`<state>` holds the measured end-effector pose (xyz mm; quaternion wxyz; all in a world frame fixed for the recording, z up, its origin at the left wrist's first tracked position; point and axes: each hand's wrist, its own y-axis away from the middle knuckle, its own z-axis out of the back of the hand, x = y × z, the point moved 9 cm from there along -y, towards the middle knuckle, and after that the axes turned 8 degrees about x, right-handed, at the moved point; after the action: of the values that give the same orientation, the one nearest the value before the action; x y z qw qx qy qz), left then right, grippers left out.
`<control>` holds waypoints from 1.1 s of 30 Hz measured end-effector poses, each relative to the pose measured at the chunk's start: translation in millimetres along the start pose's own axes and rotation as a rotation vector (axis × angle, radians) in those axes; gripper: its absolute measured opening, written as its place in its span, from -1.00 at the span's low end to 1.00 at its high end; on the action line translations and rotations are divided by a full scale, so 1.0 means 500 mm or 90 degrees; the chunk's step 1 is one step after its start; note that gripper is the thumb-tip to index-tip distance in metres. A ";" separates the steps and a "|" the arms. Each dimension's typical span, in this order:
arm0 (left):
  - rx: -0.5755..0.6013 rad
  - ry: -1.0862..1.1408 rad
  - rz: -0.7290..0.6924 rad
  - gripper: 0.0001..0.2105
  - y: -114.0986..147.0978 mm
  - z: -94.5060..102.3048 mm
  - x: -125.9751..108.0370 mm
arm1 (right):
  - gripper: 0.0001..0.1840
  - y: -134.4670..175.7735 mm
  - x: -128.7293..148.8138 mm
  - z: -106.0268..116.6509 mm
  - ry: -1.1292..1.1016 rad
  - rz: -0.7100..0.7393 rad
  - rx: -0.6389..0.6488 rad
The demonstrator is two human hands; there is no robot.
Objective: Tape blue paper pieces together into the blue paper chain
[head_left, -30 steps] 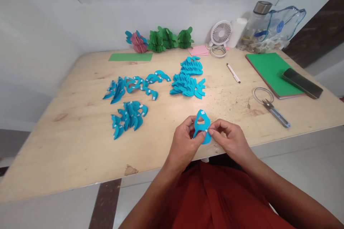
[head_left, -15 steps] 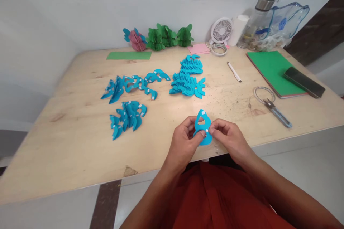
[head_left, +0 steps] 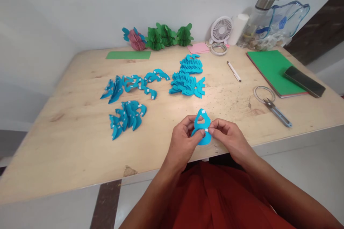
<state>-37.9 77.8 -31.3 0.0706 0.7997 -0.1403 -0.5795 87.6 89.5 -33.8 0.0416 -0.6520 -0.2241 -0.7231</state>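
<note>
Near the table's front edge, my left hand (head_left: 185,136) grips a blue paper cutout (head_left: 205,139), with its thumb lying across the front. The cutout has an opening in its upper part and small white tape squares on its face. My right hand (head_left: 227,134) pinches at the cutout's right edge, fingertips beside the middle tape square (head_left: 206,130). Whether they grip the paper or only the tape is too small to make out. To the left lie folded blue cutouts (head_left: 130,114) with white squares, and more blue pieces (head_left: 134,82) behind them.
Stacked blue cutouts (head_left: 184,84) lie mid-table. Scissor-like snips (head_left: 278,112) touch a tape roll (head_left: 264,94) at the right, near a pen (head_left: 234,71) and a phone (head_left: 303,80) on a green pad (head_left: 266,66). A fan (head_left: 221,29) and bottle (head_left: 255,21) stand behind.
The cutout and my left hand have shifted very slightly left. My right hand keeps its pinch at the same edge.
</note>
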 end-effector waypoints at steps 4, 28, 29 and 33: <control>-0.014 0.000 0.000 -0.76 -0.001 0.005 0.003 | -0.88 0.008 0.012 0.009 0.059 0.041 -0.028; -0.016 -0.021 -0.019 -0.78 0.002 0.006 -0.008 | -0.85 0.064 0.128 -0.042 0.651 0.480 -0.088; -0.016 -0.018 -0.013 -0.79 0.001 0.006 -0.007 | -0.85 0.060 0.125 -0.039 0.632 0.461 -0.079; -0.015 -0.008 0.007 -0.78 0.002 0.007 -0.004 | -0.86 0.041 0.107 -0.014 0.480 0.334 -0.061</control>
<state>-41.9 77.9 -30.3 0.0824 0.7942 -0.1382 -0.5859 80.4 81.0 22.7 0.2717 -0.3793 0.0133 -0.8844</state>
